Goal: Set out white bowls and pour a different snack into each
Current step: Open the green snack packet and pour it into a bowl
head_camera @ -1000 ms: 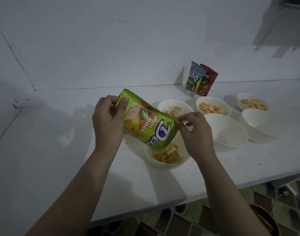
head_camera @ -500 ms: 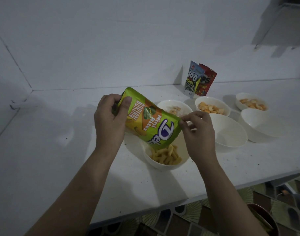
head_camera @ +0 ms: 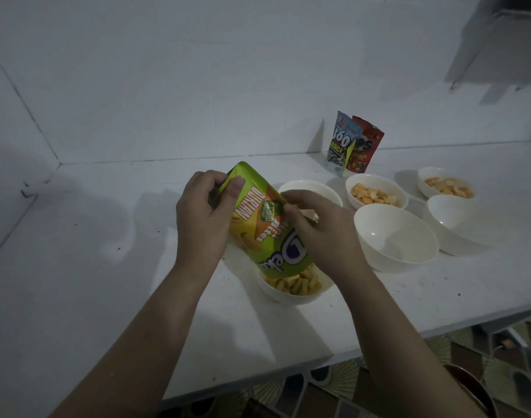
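Two hands hold one green snack bag (head_camera: 259, 233) mouth-down over the nearest white bowl (head_camera: 280, 294), which lies at six o'clock of the bag and holds yellow sticks (head_camera: 297, 283). Left hand (head_camera: 202, 218) grips the bag's upturned bottom end, fingers curled round it; right hand (head_camera: 321, 230) pinches its side. At three o'clock sit two empty bowls (head_camera: 395, 236); farther, toward one o'clock, two bowls of orange pieces (head_camera: 375, 194), then two upright packets (head_camera: 353, 144) against the wall.
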Tool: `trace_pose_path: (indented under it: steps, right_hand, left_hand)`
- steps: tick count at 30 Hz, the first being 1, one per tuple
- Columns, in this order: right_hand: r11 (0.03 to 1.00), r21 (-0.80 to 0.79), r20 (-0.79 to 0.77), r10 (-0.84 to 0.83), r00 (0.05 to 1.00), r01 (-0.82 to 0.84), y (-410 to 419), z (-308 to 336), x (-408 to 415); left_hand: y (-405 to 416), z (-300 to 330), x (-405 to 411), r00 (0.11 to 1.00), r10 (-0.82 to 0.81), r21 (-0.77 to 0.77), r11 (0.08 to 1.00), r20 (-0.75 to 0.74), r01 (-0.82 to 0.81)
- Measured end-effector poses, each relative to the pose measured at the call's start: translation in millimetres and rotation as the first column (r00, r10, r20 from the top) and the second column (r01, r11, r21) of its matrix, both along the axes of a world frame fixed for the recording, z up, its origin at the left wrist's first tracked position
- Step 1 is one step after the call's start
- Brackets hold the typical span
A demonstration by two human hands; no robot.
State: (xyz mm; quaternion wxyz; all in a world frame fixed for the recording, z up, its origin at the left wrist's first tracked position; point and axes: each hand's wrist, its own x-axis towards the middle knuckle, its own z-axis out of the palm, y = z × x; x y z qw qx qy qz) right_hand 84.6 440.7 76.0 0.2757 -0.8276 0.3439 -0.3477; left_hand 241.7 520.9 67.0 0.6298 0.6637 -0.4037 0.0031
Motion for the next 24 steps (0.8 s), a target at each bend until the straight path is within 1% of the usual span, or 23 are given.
trace_pose_path:
  steps: [3,4,5,6,7,8,9,10,12,14,16,18,19,21,22,24]
  right_hand:
    - [0.999,-0.015,0.042,-0.042,0.998,0.042,-2,3,11]
    - [0.998,-0.002,0.066,-0.06,0.996,0.061,-3,2,11]
    - [0.996,0.027,0.099,-0.083,0.992,0.08,-4,0,8]
    - [0.992,0.069,0.133,-0.116,0.984,0.108,-5,-3,3]
    - [0.983,0.116,0.168,-0.158,0.973,0.139,-5,-6,-2]
    - [0.971,0.17,0.204,-0.201,0.958,0.167,-5,-10,-7]
    - [0.956,0.233,0.245,-0.236,0.941,0.179,-5,-14,-12]
    - [0.939,0.298,0.285,-0.262,0.922,0.174,-4,-19,-16]
    - [0.91,0.388,0.344,-0.288,0.894,0.144,-1,-26,-21]
    - [0.894,0.437,0.394,-0.284,0.874,0.094,2,-27,-25]
    - [0.88,0.471,0.446,-0.293,0.846,0.056,3,-21,-28]
    - [0.866,0.498,0.477,-0.312,0.822,0.039,2,-14,-32]
    - [0.863,0.505,0.475,-0.281,0.834,0.003,2,-11,-34]
    - [0.85,0.517,0.434,-0.165,0.886,-0.096,4,-7,-34]
    - [0.847,0.519,0.428,-0.143,0.893,-0.113,5,-7,-34]
    - [0.854,0.512,0.466,-0.185,0.865,-0.094,4,-7,-35]
  left_hand:
    - [-1,-3,1,0.997,0.041,0.036,0.998,0.061,-0.043]
    - [0,-6,2,0.997,0.06,0.05,0.997,0.058,-0.062]
    - [0,-7,1,0.999,0.051,0.046,0.998,0.009,-0.051]
    - [0,-9,-1,0.996,0.004,0.026,1.0,-0.091,-0.002]
    - [0,-11,-4,0.97,-0.08,-0.006,0.997,-0.231,0.081]
    - [-1,-13,-8,0.912,-0.177,-0.044,0.984,-0.37,0.173]
    - [-2,-17,-12,0.836,-0.267,-0.077,0.962,-0.479,0.263]
    - [-4,-22,-15,0.76,-0.339,-0.102,0.934,-0.555,0.342]
    - [-8,-27,-22,0.646,-0.428,-0.134,0.882,-0.632,0.453]
    - [-14,-24,-26,0.595,-0.463,-0.166,0.858,-0.657,0.485]
    - [-20,-20,-27,0.595,-0.47,-0.179,0.858,-0.652,0.481]
    - [-24,-15,-26,0.619,-0.473,-0.166,0.858,-0.627,0.486]
    - [-26,-14,-25,0.63,-0.469,-0.153,0.859,-0.619,0.489]
    - [-28,-13,-22,0.636,-0.472,-0.151,0.857,-0.61,0.492]
    - [-29,-13,-21,0.635,-0.474,-0.157,0.858,-0.61,0.49]
    - [-29,-11,-20,0.646,-0.468,-0.15,0.862,-0.603,0.484]
